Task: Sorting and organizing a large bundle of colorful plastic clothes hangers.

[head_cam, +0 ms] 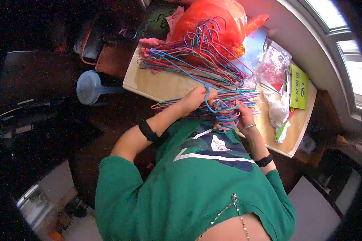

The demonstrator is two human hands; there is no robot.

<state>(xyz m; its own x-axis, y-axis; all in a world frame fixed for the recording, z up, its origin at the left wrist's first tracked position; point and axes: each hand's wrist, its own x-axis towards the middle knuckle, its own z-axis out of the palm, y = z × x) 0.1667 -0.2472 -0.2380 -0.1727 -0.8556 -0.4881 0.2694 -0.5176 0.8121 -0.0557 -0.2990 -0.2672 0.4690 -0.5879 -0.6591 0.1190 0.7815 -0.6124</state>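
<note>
My left hand (196,99) grips a blue wire clothes hanger (181,67) close to its hook. The hanger's long arms reach away over the table. A tight bunch of coloured clothes hangers (224,116) is stacked against my body at the table's near edge, with the hooks gathered towards me. My right hand (243,113) holds this bunch at its right side, fingers around the hooks. Beyond my hands lies a looser pile of hangers (196,60), pink, blue, green and purple, tangled with hooks pointing away from me.
A full red plastic bag (211,18) stands behind the loose pile on the light wooden table (157,84). To the right are clear plastic wrapping (273,66), a yellow-green printed bag (298,87) and a crumpled white plastic bag (276,110). A pale blue round-headed object (89,87) is left of the table.
</note>
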